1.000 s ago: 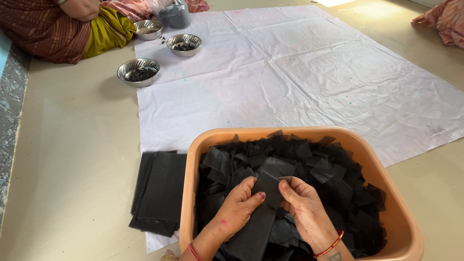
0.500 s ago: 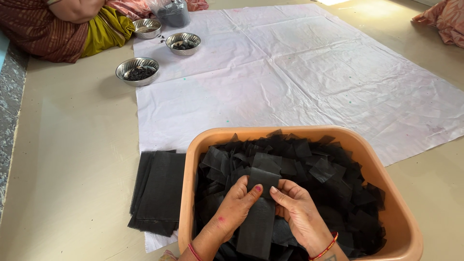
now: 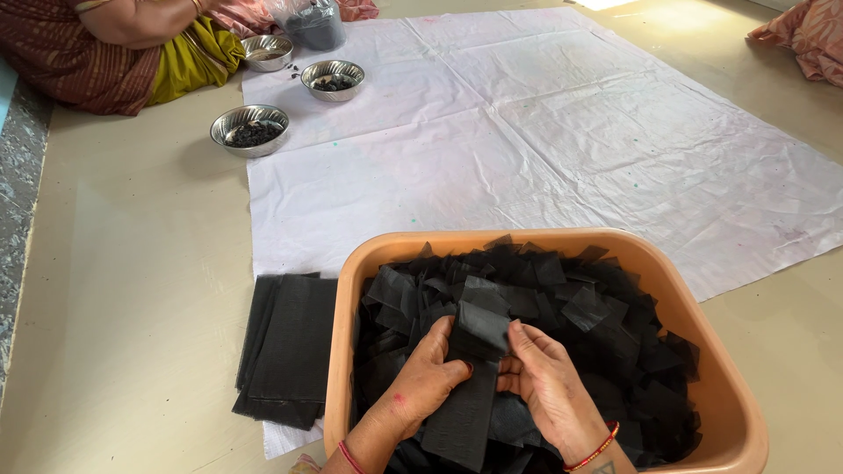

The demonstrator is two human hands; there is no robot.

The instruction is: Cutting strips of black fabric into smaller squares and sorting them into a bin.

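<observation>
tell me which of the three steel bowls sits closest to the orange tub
The steel bowl on the bare floor, just left of the white sheet. The other two bowls lie farther back, on the sheet.

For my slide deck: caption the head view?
Both hands flatten a black mesh strip over an orange tub.

orange tub (image 3: 351,290) packed with black pieces (image 3: 580,307), black stack (image 3: 285,351) touching its left wall, open white sheet (image 3: 571,149) beyond it, three steel bowls (image 3: 250,130) at far left
</observation>
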